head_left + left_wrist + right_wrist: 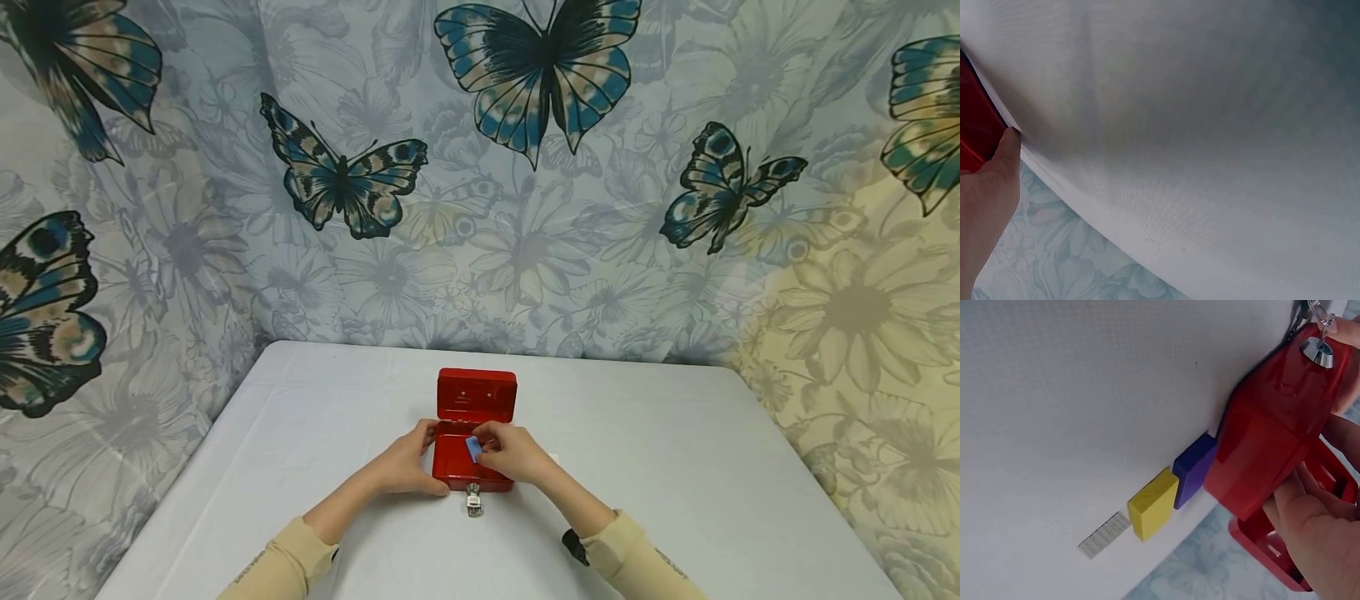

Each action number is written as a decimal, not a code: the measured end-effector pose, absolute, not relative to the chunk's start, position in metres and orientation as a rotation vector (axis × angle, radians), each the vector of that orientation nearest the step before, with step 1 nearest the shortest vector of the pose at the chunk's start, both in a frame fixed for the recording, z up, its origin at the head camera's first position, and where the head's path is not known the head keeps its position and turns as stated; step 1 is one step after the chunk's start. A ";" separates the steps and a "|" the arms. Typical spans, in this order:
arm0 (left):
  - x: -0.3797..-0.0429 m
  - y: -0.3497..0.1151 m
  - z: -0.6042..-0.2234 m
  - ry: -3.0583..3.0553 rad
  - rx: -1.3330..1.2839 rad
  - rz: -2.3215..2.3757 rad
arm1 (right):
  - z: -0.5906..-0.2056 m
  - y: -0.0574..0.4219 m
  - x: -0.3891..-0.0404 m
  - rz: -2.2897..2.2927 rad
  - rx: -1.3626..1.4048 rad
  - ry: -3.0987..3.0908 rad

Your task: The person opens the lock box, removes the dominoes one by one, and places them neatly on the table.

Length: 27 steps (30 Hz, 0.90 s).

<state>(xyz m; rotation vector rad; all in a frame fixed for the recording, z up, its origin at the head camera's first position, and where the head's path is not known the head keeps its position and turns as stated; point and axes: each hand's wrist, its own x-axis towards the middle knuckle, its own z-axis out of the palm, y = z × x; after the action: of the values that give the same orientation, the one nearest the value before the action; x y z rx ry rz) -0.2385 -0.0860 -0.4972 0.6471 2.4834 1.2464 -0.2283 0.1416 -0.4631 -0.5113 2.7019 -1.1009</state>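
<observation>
A red metal cash box [475, 483] stands on the white table, its lid [477, 396] raised at the back. From its front lock hang keys [474, 502]. My left hand [408, 462] grips the box's left side, thumb at the front corner and fingers farther back; the left wrist view catches the thumb [1007, 150] against the red wall. Over the box's inside, my right hand [513, 452] pinches a small light-blue block [473, 449] between thumb and fingers. In the right wrist view that block is hidden behind the box and fingers.
Right beside the box lie a dark blue block [1194, 470] and, beyond it, a yellow block [1154, 504]. A thin pale strip with grey markings [1104, 535] follows in line. The white table [675, 467] ends at a butterfly-patterned backdrop [525, 250].
</observation>
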 end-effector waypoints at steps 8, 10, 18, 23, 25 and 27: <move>-0.240 -0.085 -0.498 2.489 0.649 1.239 | -0.462 0.139 -0.229 -1.085 -0.499 2.716; -0.239 -0.085 -0.498 2.490 0.646 1.236 | -0.462 0.138 -0.230 -1.079 -0.503 2.720; -0.238 -0.086 -0.496 2.489 0.667 1.254 | -0.462 0.135 -0.230 -1.073 -0.512 2.725; -0.238 -0.086 -0.496 2.491 0.679 1.255 | -0.464 0.132 -0.228 -1.081 -0.506 2.716; -0.238 -0.086 -0.496 2.492 0.677 1.253 | -0.464 0.131 -0.228 -1.088 -0.510 2.714; -0.238 -0.086 -0.495 2.492 0.672 1.251 | -0.464 0.130 -0.227 -1.102 -0.521 2.711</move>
<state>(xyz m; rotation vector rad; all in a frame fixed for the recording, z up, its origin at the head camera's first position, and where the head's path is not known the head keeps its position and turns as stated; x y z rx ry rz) -0.2376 -0.0861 -0.4954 0.6718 2.4924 1.2506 -0.2272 0.1304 -0.4642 -0.5209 2.7106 -1.1019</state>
